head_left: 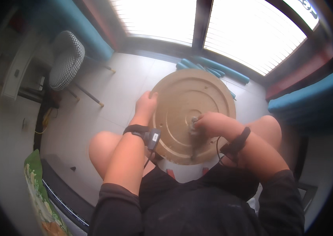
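A large round tan disc (174,135) with raised concentric rings lies in front of me, between my knees. At its left rim, my left hand (146,106) grips the edge, with the fingers partly hidden. My right hand (209,122) is closed on a grey crumpled lump (193,122), possibly a rag, pressed near the disc's middle. A dark patch (199,144) on the surface stretches from that lump toward the near edge. Both wrists wear black straps, and a small grey box (153,138) sits on the left one.
Several blue rolls (221,70) lie on the floor beyond the disc, below bright windows. To the left stands a checkered chair (67,61) on thin legs. More blue rolled material (306,94) is at the right. A green patterned item (36,181) lies at lower left.
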`<state>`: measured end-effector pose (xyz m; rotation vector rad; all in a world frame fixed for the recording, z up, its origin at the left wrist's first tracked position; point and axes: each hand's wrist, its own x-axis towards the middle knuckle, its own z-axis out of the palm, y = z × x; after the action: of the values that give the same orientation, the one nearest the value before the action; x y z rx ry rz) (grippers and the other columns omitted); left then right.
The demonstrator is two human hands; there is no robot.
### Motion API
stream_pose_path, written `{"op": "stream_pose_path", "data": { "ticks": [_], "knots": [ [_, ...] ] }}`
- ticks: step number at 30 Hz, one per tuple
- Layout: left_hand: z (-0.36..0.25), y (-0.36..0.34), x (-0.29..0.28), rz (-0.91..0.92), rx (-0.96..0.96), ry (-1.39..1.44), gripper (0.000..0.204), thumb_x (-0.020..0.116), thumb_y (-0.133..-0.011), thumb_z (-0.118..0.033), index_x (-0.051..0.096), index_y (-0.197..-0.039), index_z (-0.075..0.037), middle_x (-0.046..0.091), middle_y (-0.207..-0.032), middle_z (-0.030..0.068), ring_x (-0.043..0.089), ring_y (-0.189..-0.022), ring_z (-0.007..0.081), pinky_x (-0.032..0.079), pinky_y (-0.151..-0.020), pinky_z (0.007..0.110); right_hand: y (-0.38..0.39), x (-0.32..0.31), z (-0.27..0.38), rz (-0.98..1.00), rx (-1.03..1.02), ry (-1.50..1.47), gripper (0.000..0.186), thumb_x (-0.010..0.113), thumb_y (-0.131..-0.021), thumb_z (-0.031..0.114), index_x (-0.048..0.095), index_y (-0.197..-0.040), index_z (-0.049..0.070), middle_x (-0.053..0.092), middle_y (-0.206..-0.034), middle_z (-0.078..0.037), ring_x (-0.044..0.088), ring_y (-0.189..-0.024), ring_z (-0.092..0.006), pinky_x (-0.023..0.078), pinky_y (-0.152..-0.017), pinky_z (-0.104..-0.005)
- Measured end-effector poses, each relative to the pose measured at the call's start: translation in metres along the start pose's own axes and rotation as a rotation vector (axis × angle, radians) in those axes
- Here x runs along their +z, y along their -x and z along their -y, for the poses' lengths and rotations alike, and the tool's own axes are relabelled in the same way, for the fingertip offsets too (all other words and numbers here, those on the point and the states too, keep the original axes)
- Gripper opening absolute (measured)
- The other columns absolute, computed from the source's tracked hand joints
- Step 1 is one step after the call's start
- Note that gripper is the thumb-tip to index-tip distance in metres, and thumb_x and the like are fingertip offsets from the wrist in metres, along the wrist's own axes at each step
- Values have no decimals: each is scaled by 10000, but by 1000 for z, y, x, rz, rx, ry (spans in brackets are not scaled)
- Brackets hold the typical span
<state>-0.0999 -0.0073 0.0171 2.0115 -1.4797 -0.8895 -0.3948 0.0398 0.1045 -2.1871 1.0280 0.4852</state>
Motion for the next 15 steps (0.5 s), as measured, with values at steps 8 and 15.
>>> {"op": "stream_pose_path", "data": {
  "ticks": [8, 15],
  "knots": [
    [-19, -18, -12, 48, -59, 64, 528, 511, -1039, -434, 621, -1258, 34, 682, -1216, 288, 636, -1144, 461, 499, -970, 493, -27, -28, -34, -451, 401, -309, 270, 623, -825, 56, 733, -1070, 71, 708, -1109, -211, 651, -1099, -422, 534, -935, -482],
    [-47, -24, -1, 100, -78, 42, 469, 555, -1079, -354, 603, -1328, 40, 713, -1163, 203, 686, -1036, 296, 538, -901, 418, -68, -6, -35, -822, 410, -222, 233, 587, -845, 101, 640, -1029, -31, 654, -1067, -279, 629, -1043, -458, 523, -918, -520]
  ]
}}
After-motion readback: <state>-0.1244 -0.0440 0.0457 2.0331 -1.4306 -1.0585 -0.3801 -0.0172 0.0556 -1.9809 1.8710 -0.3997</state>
